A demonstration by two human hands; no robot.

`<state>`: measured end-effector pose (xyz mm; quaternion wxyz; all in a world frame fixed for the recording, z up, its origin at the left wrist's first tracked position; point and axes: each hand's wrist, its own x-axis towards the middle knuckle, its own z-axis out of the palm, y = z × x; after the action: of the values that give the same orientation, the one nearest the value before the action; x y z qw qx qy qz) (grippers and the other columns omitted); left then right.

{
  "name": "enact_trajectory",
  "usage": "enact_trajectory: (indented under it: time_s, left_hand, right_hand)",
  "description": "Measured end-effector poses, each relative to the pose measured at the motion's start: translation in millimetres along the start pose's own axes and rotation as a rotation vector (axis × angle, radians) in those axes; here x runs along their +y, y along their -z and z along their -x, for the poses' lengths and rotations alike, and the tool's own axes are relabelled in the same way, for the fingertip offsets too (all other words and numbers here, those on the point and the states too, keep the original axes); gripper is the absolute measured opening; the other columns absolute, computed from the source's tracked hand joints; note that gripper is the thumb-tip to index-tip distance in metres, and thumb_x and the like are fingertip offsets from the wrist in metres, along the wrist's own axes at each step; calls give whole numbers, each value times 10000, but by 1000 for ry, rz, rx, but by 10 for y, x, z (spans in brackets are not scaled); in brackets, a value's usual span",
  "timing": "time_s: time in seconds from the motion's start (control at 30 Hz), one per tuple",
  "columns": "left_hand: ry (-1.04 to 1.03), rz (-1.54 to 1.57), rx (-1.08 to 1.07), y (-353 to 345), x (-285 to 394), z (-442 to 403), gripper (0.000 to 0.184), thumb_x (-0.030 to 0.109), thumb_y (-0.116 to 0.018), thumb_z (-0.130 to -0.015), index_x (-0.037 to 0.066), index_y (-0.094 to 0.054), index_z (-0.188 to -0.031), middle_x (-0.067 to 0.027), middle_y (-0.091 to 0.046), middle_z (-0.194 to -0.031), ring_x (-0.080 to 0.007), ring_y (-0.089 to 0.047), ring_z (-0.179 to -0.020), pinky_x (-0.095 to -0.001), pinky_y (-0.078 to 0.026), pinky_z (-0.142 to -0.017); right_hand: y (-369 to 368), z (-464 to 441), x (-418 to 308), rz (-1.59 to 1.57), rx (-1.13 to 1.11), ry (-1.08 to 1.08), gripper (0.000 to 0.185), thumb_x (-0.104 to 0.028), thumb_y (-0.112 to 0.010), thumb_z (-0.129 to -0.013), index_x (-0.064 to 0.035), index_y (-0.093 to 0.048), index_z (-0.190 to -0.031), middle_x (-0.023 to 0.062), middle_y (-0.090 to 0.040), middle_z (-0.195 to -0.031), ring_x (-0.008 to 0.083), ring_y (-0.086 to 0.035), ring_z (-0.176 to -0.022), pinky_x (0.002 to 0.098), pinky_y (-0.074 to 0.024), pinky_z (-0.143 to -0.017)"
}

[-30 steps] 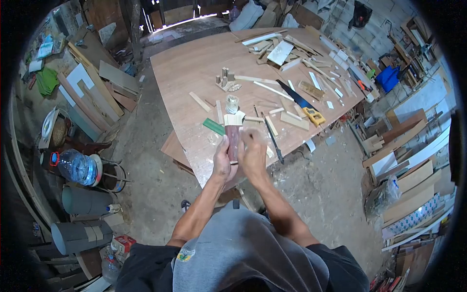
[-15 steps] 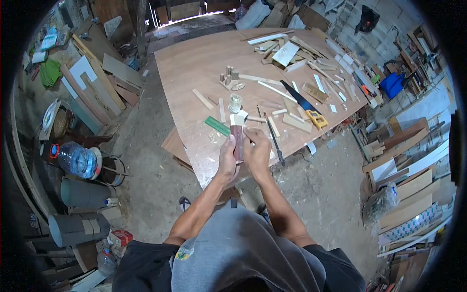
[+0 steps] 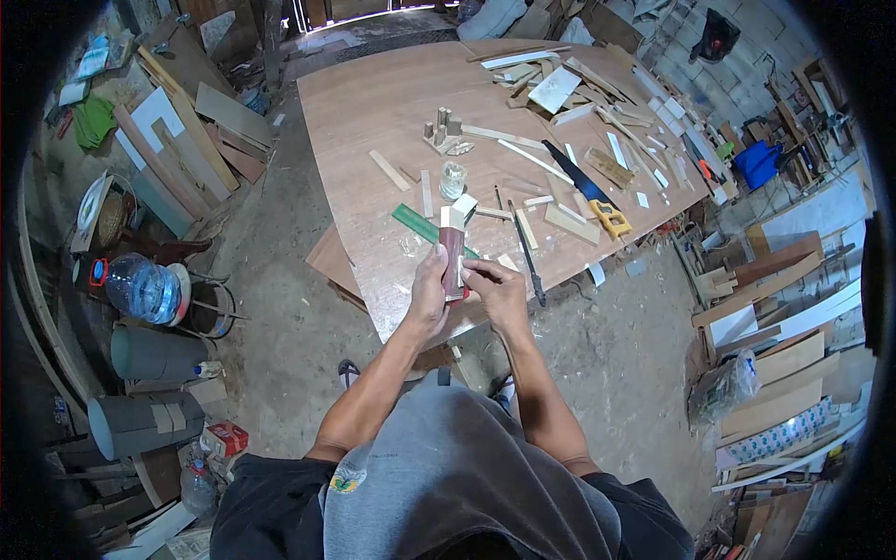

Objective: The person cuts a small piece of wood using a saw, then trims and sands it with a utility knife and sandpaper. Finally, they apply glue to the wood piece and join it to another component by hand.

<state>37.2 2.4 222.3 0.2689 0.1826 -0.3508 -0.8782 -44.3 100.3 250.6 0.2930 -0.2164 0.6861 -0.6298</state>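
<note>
Right hand [image 3: 499, 294] lower, apparent ruler [image 3: 413, 223] beyond

"What carries everything?"
"A broad brown table [image 3: 364, 112]."
"What lies on it?"
"Toward the far right, heaped wood scraps [image 3: 554, 91]; nearer, a yellow-handled handsaw [image 3: 581, 181], a clear jar [image 3: 453, 182] and a green strip [image 3: 415, 224]."

Your wide lens bends the far edge of the bench [image 3: 373, 103] into a curve and leaves the corners black. Cool, moderate light covers the middle of your view, with a blown-out strip of light [image 3: 359, 20] at the top and pale glare on the bench's near end. The left edge falls dim. Your hands [image 3: 428, 291] look fairly sharp; finer details farther off turn soft.
</note>
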Motion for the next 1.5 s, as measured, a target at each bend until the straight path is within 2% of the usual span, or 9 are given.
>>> enact_trajectory:
  time_s: [0.03,0.27,0.37,0.67,0.73,0.93,0.97,1.4,1.5]
  left_hand:
    - [-15,-38,-11,18,-21,-7,391,371,-406,-1065,39,-535,-1227,-63,-625,-1025,-145,-618,-916,-309,-517,-845]
    - [-50,-68,0,35,-117,-41,399,368,-403,-1067,30,-528,-1238,-64,-625,-1026,-142,-619,-911,-298,-521,-830]
    - [-95,-21,21,62,-76,-114,427,415,-423,-1058,48,-531,-1249,-12,-600,-911,-74,-584,-770,-228,-502,-634]
    - [-48,97,-53,115,-102,-114,415,367,-398,-1065,30,-519,-1275,-97,-642,-1102,-182,-642,-981,-339,-530,-873]
    - [-90,58,-39,61,-189,-78,441,380,-403,-1061,28,-508,-1306,-104,-638,-1146,-194,-639,-1016,-352,-522,-904]
    - [3,144,-33,213,-89,-115,484,426,-412,-1050,29,-514,-1308,-98,-632,-1167,-210,-624,-1056,-376,-499,-949]
    - [-34,144,-34,212,-152,-113,502,444,-402,-1048,26,-522,-1300,-114,-638,-1173,-228,-626,-1068,-389,-494,-963]
    - [0,245,-55,82,-55,-44,483,434,-396,-1048,37,-550,-1276,-115,-645,-1172,-242,-637,-1035,-405,-503,-939]
    - [-47,237,-64,116,-53,-95,475,430,-410,-1048,32,-549,-1267,-116,-645,-1157,-231,-640,-1019,-396,-507,-934]
  right_hand:
    - [-25,10,12,2,0,0,243,-58,-705,-872,54,-713,-1088,92,-720,-955,110,-656,-841,228,-524,-742]
    - [-124,86,70,50,137,129,231,-56,-730,-856,48,-722,-1062,54,-695,-874,78,-600,-728,220,-487,-652]
    - [-171,152,186,164,147,189,224,-61,-712,-868,46,-721,-1064,54,-684,-839,74,-584,-691,227,-471,-612]
    - [-183,210,116,321,221,392,237,-90,-682,-879,24,-727,-1082,100,-699,-807,105,-594,-641,257,-479,-599]
    - [-150,7,39,296,221,283,242,-77,-683,-861,8,-733,-1082,133,-707,-819,112,-618,-690,257,-497,-648]
    - [-294,274,1,342,226,428,242,-87,-676,-838,35,-725,-1042,199,-717,-894,234,-691,-782,327,-540,-722]
    - [-268,202,6,458,255,547,223,-71,-668,-827,35,-727,-1013,236,-695,-902,343,-693,-795,382,-544,-724]
    - [-336,-54,-185,479,367,599,237,-27,-705,-793,32,-732,-1020,237,-702,-910,350,-693,-797,388,-550,-740]
    - [-369,244,-162,415,289,592,211,-62,-632,-857,49,-716,-1016,261,-672,-875,374,-679,-792,418,-531,-720]
